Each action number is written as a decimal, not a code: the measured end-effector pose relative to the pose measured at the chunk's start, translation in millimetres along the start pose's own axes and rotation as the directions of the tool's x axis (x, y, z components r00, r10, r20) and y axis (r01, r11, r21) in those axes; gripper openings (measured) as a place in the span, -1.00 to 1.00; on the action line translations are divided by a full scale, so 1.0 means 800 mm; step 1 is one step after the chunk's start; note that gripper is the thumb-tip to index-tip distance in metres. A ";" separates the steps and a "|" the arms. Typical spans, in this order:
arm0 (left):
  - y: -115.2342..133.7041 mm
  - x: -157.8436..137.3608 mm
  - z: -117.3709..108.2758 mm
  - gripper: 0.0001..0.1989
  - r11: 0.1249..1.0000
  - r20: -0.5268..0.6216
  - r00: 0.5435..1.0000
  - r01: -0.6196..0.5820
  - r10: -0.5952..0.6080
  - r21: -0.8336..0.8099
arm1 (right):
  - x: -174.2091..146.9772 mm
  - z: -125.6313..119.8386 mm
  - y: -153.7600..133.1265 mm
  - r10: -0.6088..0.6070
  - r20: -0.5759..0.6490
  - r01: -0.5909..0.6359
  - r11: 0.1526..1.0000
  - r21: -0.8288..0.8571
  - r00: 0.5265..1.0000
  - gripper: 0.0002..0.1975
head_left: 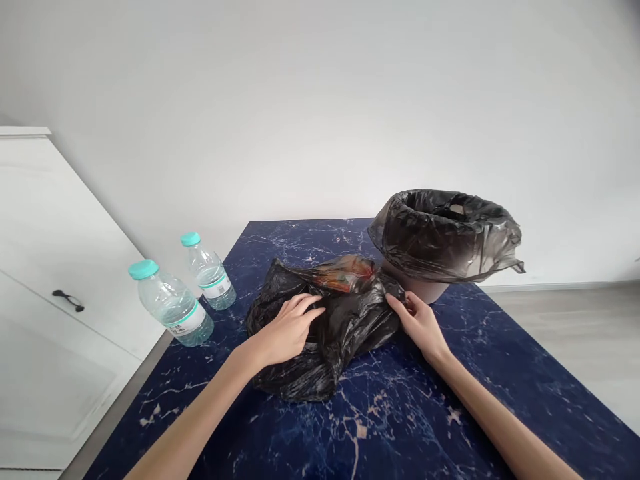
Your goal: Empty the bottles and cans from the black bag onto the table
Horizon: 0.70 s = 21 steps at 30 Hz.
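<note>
A crumpled black plastic garbage bag lies on the table, with something orange and red showing through its thin film near the top. My left hand rests on the bag's left part, its fingers stretched out and slightly apart. At the bag's right side, my right hand pinches the edge of the film between thumb and fingers. Just behind that hand stands a trash can, lined with another black bag folded over its rim. A small pale item is visible inside the can.
Two clear water bottles with turquoise caps, a nearer bottle and a farther bottle, stand at the table's left edge. The table has a dark blue marbled top. A white cabinet is to the left, a wall behind.
</note>
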State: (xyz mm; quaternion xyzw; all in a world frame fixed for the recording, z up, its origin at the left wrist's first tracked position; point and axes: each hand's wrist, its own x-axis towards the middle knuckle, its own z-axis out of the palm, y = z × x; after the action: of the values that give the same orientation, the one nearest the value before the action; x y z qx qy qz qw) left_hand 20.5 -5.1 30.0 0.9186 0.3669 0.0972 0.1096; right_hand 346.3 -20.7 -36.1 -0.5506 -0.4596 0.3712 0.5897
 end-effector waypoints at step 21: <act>0.031 0.023 -0.013 -0.38 0.807 -0.050 0.856 0.464 -0.515 -0.365 | -0.014 0.000 -0.038 0.107 0.355 -0.287 0.814 0.505 0.929 -0.61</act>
State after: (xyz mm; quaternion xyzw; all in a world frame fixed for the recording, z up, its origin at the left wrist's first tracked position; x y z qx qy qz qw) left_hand 47.0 -8.6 48.4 0.7496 0.5764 0.1948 0.2605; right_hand 341.0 -34.9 -7.2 -0.3382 -0.3600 0.6286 0.6007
